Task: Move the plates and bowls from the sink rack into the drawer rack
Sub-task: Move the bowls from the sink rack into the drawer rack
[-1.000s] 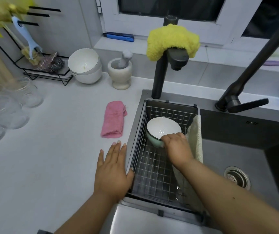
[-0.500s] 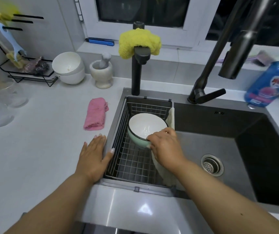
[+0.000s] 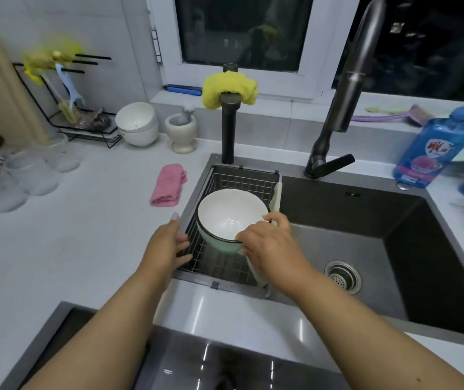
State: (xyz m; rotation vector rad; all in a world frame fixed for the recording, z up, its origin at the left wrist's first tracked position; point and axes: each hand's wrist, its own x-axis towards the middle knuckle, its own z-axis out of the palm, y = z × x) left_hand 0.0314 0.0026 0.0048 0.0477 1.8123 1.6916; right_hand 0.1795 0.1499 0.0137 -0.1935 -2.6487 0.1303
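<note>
A mint-green bowl (image 3: 226,218) with a white inside and a dark rim is lifted and tilted above the wire sink rack (image 3: 225,178), which hangs in the left part of the sink. My right hand (image 3: 267,243) grips the bowl's near right rim, thumb inside. My left hand (image 3: 166,243) hovers with straight fingers at the rack's left edge, just left of the bowl, and holds nothing. A dark glossy surface (image 3: 225,361) shows below the counter's front edge; whether it is the drawer rack I cannot tell.
A pale cloth (image 3: 277,192) hangs over the rack's right side. Behind stand a black tap (image 3: 337,114), a post with a yellow cloth (image 3: 229,87), a mortar (image 3: 181,132), stacked white bowls (image 3: 136,126). Left: pink cloth (image 3: 169,188), glass jars (image 3: 28,170). Right: blue bottle (image 3: 433,147).
My right hand has raised the bowl out of the rack and tipped it toward me. My left hand has lifted off the counter to the rack's left edge. The view has pulled back.
</note>
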